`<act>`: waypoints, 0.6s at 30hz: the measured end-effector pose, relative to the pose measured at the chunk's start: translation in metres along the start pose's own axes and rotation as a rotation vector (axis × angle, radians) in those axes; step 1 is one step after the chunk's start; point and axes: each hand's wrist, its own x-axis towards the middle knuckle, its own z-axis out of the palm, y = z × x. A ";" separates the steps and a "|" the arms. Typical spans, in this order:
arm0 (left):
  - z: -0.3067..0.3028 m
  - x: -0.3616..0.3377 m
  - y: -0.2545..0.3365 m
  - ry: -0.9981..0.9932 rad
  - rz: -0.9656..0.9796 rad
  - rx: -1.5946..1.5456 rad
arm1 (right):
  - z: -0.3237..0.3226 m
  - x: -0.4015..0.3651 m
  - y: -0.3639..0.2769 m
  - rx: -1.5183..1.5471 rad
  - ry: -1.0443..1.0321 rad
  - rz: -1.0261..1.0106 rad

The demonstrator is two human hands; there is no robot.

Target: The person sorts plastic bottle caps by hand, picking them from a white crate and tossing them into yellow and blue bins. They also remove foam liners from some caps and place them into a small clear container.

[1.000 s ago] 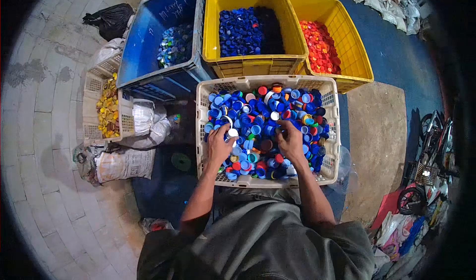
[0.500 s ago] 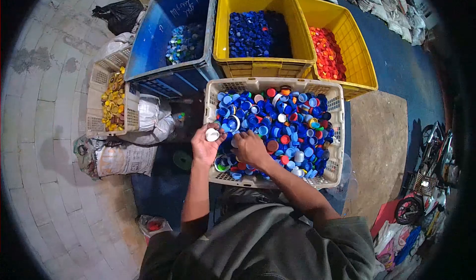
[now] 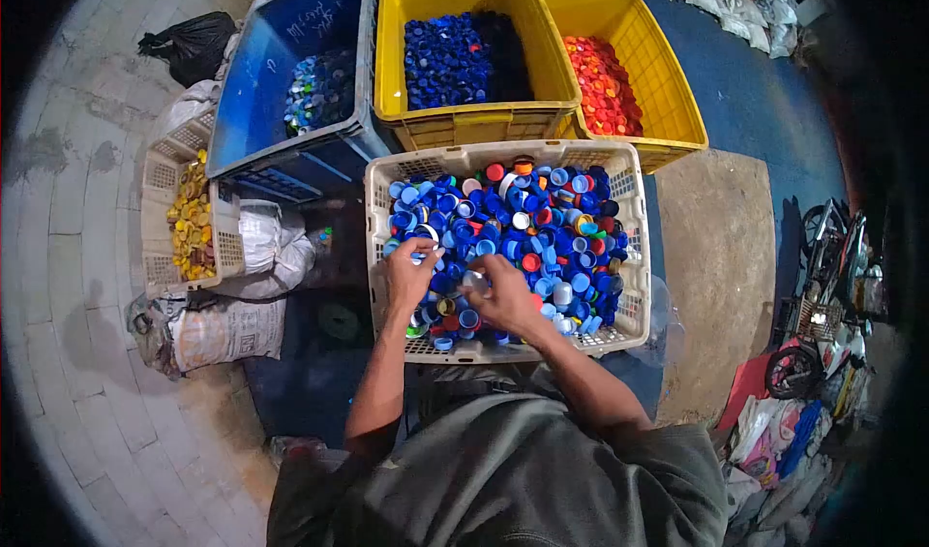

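Observation:
A cream plastic crate full of mixed bottle caps, mostly blue, stands in front of me. Over its left part, my left hand is closed, with a white cap at its fingertips. To the right of it, my right hand has bent fingers around something whitish and translucent, blurred, just above the caps. The two hands are a short gap apart.
Behind the crate stand a blue bin with blue-green caps, a yellow bin with dark blue caps and another yellow bin with red caps. At left are a basket of yellow caps and a sack.
My left hand has moved up over the caps and its palm is turned down, with less of the white cap showing. My right hand has lifted slightly. The whole view has shifted.

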 end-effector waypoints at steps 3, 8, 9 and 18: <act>0.007 0.001 0.002 -0.072 -0.037 -0.069 | -0.039 -0.015 0.009 0.462 0.019 0.309; 0.011 -0.010 0.038 -0.466 0.067 0.001 | -0.094 -0.035 0.050 0.611 0.309 0.356; 0.019 -0.016 0.041 -0.503 0.136 0.060 | -0.100 -0.039 0.064 0.640 0.316 0.344; 0.101 -0.059 0.081 -0.890 0.698 0.077 | -0.123 -0.048 0.060 0.845 0.477 0.555</act>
